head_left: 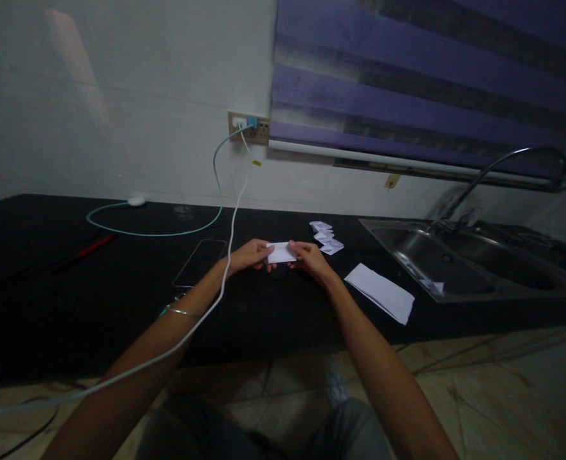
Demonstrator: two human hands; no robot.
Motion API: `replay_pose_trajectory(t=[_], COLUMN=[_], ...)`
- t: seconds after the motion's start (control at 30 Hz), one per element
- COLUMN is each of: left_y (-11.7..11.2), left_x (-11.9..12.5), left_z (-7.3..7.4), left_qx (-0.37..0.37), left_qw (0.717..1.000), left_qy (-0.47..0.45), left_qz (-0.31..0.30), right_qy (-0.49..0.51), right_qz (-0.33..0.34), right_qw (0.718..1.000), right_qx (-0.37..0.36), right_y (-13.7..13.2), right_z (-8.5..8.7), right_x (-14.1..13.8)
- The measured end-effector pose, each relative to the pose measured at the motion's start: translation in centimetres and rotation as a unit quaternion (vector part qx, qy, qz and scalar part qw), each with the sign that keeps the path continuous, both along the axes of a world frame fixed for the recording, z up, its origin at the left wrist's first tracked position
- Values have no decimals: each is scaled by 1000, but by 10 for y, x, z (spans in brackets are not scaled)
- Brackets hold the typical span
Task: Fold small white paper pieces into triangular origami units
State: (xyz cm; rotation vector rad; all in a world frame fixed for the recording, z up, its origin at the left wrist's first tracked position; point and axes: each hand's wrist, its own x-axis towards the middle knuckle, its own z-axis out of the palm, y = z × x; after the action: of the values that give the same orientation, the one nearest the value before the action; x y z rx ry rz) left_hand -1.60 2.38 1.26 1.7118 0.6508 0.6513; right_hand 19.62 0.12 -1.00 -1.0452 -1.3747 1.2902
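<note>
A small folded piece of white paper [282,253] is held level just above the dark countertop. My left hand [253,255] grips its left end, thumb on top and fingers underneath. At the opposite end my right hand [308,258] pinches it the same way. Behind my right hand lie several small folded paper pieces [328,237] in a short row. A flat stack of white paper [380,292] rests on the counter to the right. Beside my left wrist is a dark phone [199,262] lying flat.
A white cable [234,223] runs from the wall socket [262,130] across my left forearm. A teal cable [158,234] loops over the black counter [273,319]. On the right is a steel sink [436,255] with a curved faucet [489,167]. A red pen-like object [94,246] lies at left.
</note>
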Motion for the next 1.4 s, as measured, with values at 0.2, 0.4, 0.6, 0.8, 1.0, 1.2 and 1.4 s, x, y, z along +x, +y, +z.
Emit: replay_pose_trajectory(t=[0.2,0.4,0.6,0.8,1.0,1.2,1.4], left_y=[-3,-8,-8,-3,-3,-4,1], left_x=[1,1,3,2,2,2,3], left_z=[5,10,8,3,1,0,-8], left_qx=[26,53,93,84,65,57,175], left_qw=[999,995,992,993,995,997,984], left_qy=[18,85,78,74,75,56,26], left_qz=[-21,-8,-27,-30,-28,11,32], right_qy=[-41,-37,-59,-33,-39,-47,-52], right_qz=[15,-66,-87,-62,-49,2,48], right_qw=[997,994,992,996,996,997,996], right_qx=[56,73,68,55,66,57,53], right_y=[-5,-5,-7,-6,-2,-5,-6], right_z=[-1,3,5,4,-1,-1,-1], right_x=[0,1,-1,-1,2,-1,-4])
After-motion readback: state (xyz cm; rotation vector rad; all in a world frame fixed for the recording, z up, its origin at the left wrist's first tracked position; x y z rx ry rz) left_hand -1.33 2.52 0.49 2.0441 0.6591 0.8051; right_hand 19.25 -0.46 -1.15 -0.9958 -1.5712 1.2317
